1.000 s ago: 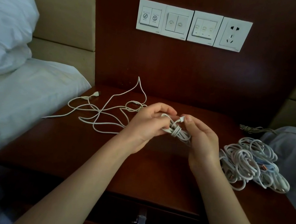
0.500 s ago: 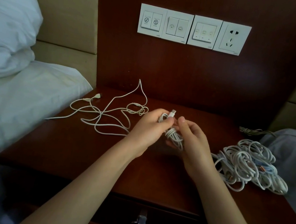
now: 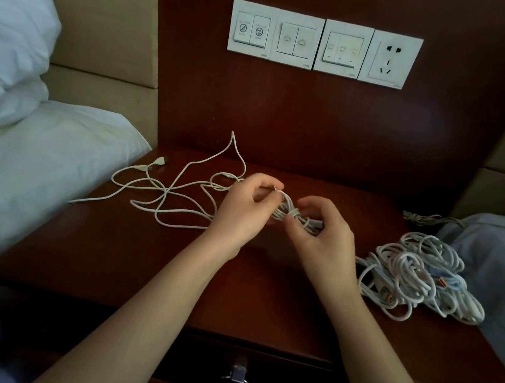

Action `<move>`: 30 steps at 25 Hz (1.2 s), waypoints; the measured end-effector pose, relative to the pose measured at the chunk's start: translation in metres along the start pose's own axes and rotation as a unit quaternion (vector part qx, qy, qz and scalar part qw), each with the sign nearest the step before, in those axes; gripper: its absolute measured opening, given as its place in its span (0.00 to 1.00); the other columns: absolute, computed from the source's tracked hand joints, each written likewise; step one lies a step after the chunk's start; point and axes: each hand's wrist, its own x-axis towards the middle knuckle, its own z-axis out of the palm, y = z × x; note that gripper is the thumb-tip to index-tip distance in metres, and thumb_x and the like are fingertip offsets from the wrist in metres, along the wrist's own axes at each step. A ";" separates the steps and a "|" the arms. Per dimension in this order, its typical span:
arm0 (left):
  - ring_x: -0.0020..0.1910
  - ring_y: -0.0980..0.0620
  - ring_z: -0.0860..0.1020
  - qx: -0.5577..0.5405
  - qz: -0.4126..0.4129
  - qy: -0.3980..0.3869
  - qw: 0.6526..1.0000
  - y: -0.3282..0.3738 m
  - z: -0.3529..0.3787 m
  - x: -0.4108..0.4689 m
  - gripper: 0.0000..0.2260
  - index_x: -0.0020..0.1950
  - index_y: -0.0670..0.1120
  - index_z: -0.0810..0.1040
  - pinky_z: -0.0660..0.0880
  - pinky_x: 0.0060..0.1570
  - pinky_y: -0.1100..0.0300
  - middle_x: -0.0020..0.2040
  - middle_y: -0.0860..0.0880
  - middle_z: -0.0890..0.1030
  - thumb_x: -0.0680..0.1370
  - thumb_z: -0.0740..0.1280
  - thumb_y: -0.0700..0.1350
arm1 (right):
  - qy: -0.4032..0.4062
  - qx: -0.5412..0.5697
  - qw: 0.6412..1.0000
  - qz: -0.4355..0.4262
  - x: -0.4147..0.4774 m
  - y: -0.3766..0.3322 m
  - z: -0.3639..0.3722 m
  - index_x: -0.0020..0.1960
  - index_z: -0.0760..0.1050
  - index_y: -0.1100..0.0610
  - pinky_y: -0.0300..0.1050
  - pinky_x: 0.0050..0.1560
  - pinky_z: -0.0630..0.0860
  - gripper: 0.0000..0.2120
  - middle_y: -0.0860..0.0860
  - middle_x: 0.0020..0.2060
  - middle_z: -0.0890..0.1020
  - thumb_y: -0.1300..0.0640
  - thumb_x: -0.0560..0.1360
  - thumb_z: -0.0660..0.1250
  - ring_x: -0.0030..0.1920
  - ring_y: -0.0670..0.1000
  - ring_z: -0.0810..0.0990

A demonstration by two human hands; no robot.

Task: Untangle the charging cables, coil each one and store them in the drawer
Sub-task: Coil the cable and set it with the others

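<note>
- Hands first: the left hand [image 3: 241,212] and right hand [image 3: 322,241] are close together above the middle of the dark wooden nightstand [image 3: 136,256]. A small white bundle of cable [image 3: 290,212] is held between them, clear of the wood.
- Thumb and forefinger of the left hand pinch a short end of that bundle, and its metal-tipped connector [image 3: 274,189] pokes out just past them.
- Fingers of the right hand curl about the other side of the bundle, thumb and fingertip nipping the wraps at their middle.
- Over on the left part of the top a loose white cable [image 3: 166,192] sprawls in wide loops, one loop standing up against the back panel. Its plug [image 3: 158,162] lies near the bed-side edge, and one strand runs in behind the left hand (whether it joins the bundle I can't tell from here).
- On the right part of the top sits a tangled heap of white cables [image 3: 412,274], just beside the right wrist, with orange-tipped ends showing in it.
- At the back right corner lies a thin greyish cord [image 3: 421,216], apart from the heap.
- Below the top the drawer [image 3: 298,382] is closed, its metal ring pull [image 3: 236,380] hanging at the front.
- Up on the wooden panel, three switch plates [image 3: 299,42] and a wall socket [image 3: 392,61] stand in a row.
- To the left are a white pillow [image 3: 5,39] and sheet [image 3: 18,172]; to the right, a pale grey cloth [image 3: 503,255].
</note>
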 end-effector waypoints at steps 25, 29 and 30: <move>0.42 0.55 0.74 0.278 0.093 -0.083 0.953 0.004 0.075 -0.031 0.02 0.48 0.49 0.71 0.65 0.32 0.67 0.45 0.53 0.76 0.79 0.63 0.43 | -0.165 -0.366 0.913 -0.068 -0.031 0.017 -0.097 0.71 0.66 0.50 0.46 0.70 0.51 0.25 0.47 0.68 0.71 0.40 0.77 0.57 0.71 0.50 0.62; 0.43 0.56 0.75 0.214 0.017 -0.110 0.970 0.005 0.070 -0.027 0.03 0.49 0.49 0.75 0.71 0.39 0.62 0.44 0.54 0.76 0.78 0.62 0.43 | -0.186 -0.383 0.902 -0.067 -0.033 0.018 -0.097 0.72 0.64 0.48 0.47 0.71 0.49 0.26 0.46 0.69 0.70 0.39 0.78 0.55 0.73 0.50 0.59; 0.44 0.56 0.75 0.194 0.002 -0.113 0.974 0.007 0.069 -0.027 0.04 0.50 0.48 0.75 0.71 0.41 0.62 0.44 0.54 0.76 0.78 0.61 0.43 | -0.183 -0.381 0.903 -0.069 -0.033 0.017 -0.097 0.71 0.64 0.48 0.47 0.71 0.48 0.25 0.46 0.68 0.70 0.39 0.78 0.55 0.72 0.50 0.59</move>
